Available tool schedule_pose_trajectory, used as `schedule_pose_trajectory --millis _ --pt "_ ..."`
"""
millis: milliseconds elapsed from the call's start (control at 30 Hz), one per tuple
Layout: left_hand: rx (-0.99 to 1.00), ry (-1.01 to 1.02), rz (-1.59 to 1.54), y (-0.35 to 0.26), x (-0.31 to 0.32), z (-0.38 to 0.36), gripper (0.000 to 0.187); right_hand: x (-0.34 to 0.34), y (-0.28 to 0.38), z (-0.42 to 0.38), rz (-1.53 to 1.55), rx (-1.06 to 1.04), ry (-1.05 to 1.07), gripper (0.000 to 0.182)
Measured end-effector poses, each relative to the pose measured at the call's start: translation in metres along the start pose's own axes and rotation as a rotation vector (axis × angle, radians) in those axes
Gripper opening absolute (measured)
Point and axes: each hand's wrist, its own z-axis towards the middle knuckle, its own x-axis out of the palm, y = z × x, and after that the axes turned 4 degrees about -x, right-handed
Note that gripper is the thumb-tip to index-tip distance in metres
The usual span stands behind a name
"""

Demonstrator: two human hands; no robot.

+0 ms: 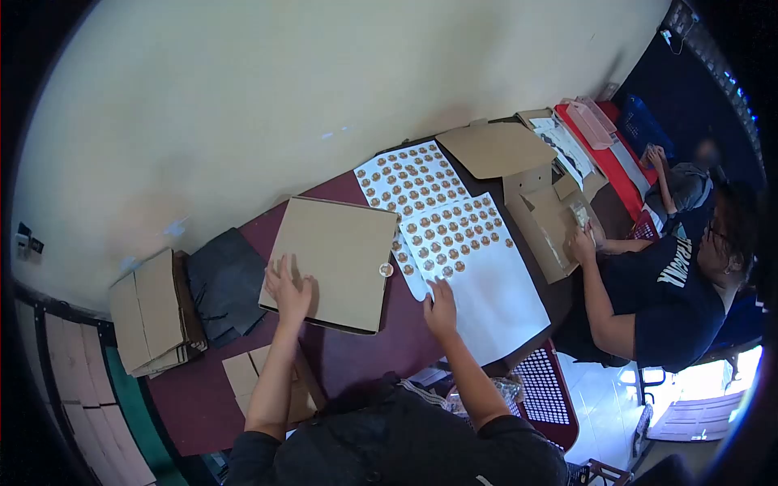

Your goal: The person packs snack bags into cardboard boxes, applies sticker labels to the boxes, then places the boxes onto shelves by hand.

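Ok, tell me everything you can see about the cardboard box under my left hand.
The box is shallow, squarish and plain brown, apparently cardboard, its lid down. It lies flat on the maroon table, angled. A round sticker sits at its right edge. Your left hand rests on top, toward the left. The box's far right corner reaches the sticker sheets.

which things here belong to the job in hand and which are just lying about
Likely in use:
square brown cardboard box, under the left hand
white paper sheet of round brown stickers, at the right hand

Apparently just lying about:
pink plastic basket
dark red perforated plastic basket
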Motion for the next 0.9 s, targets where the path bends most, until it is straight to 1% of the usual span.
schedule_pose_trajectory --millis 33,100,167,233,300,333,367,400,433,467,500,533,567,600,633,667,700,733,767,800,833,900 --pt "0.156 -0.087 -0.075 -0.019 0.002 -0.007 0.065 0.009 -0.017 -0.004 -0.094 0.089 0.094 0.041" --pt "0.180 -0.093 -0.193 -0.061 0.011 -0.027 0.058 0.014 -0.031 -0.016 -0.132 0.080 0.321 0.048" --pt "0.290 -0.067 -0.202 -0.093 0.026 -0.057 0.052 0.021 -0.026 -0.036 -0.164 0.040 0.301 0.048" --pt "0.527 0.135 -0.245 -0.105 0.044 -0.089 0.049 0.028 -0.020 -0.049 -0.203 0.000 0.286 0.048" --pt "0.662 0.453 -0.338 -0.106 0.062 -0.117 0.047 0.031 -0.016 -0.057 -0.150 0.008 0.331 0.050" --pt "0.656 0.456 -0.344 -0.100 0.071 -0.128 0.047 0.029 -0.019 -0.057 -0.316 -0.123 0.456 0.050" --pt "0.638 0.574 -0.324 -0.095 0.081 -0.138 0.048 0.029 -0.019 -0.061 -0.321 -0.120 0.463 0.050" --pt "0.621 0.690 -0.303 -0.094 0.089 -0.144 0.049 0.023 -0.010 -0.063 -0.405 -0.171 0.516 0.050" --pt "0.620 0.690 -0.309 -0.092 0.097 -0.144 0.049 0.018 -0.005 -0.062 -0.488 -0.223 0.567 0.050" --pt "0.647 0.692 -0.266 -0.089 0.104 -0.144 0.051 0.025 -0.015 -0.068 -0.417 -0.260 0.448 0.047" --pt "0.674 0.692 -0.223 -0.088 0.108 -0.142 0.053 0.017 -0.009 -0.064 -0.421 -0.260 0.448 0.047" --pt "0.635 0.773 -0.196 -0.097 0.103 -0.135 0.059 0.004 0.002 -0.055 -0.099 -0.011 0.393 0.046" --pt "0.632 0.769 -0.201 -0.101 0.109 -0.129 0.059 -0.003 0.008 -0.049 0.223 0.237 0.329 0.044" --pt "0.689 0.727 -0.163 -0.105 0.115 -0.123 0.061 -0.003 0.003 -0.047 0.160 0.237 0.258 0.039" --pt "0.744 0.685 -0.124 -0.108 0.121 -0.118 0.063 -0.004 -0.005 -0.045 0.156 0.236 0.263 0.039" --pt "0.733 0.745 -0.046 -0.112 0.126 -0.114 0.067 -0.005 -0.014 -0.041 0.006 0.134 0.165 0.038" --pt "0.731 0.744 -0.049 -0.114 0.133 -0.109 0.067 -0.006 -0.023 -0.035 -0.144 0.032 0.065 0.037" --pt "0.787 0.762 0.011 -0.116 0.142 -0.106 0.069 -0.006 -0.032 -0.029 -0.195 -0.050 -0.021 0.037" --pt "0.842 0.782 0.072 -0.118 0.148 -0.105 0.071 -0.005 -0.039 -0.026 -0.198 -0.051 -0.016 0.037" --pt "0.841 0.839 0.121 -0.121 0.150 -0.103 0.073 -0.006 -0.041 -0.018 -0.277 -0.067 -0.025 0.037" --pt "0.849 0.834 0.126 -0.124 0.151 -0.101 0.073 -0.005 -0.041 -0.009 -0.354 -0.082 -0.043 0.037" --pt "0.865 1.026 0.514 -0.131 0.154 -0.098 0.075 -0.008 -0.045 0.003 -0.407 -0.098 -0.066 0.036"
